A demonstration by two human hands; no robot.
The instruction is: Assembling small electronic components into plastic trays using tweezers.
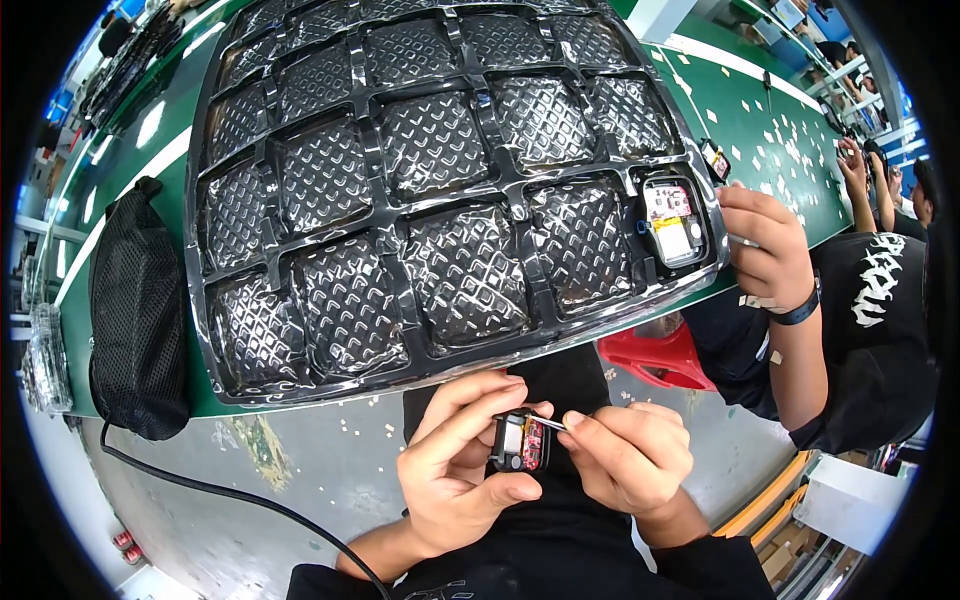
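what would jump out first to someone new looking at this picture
A large black plastic tray with shiny patterned pockets dominates the green table. Below its near edge, the wearer's left hand holds a small black device with its circuitry exposed, and the right hand holds a thin metal tool at it.

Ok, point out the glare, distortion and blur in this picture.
Head view: white glints across the black tray; head view: fisheye bowing along the green table, dark rim around the image; head view: left hand and right hand without obvious motion blur.
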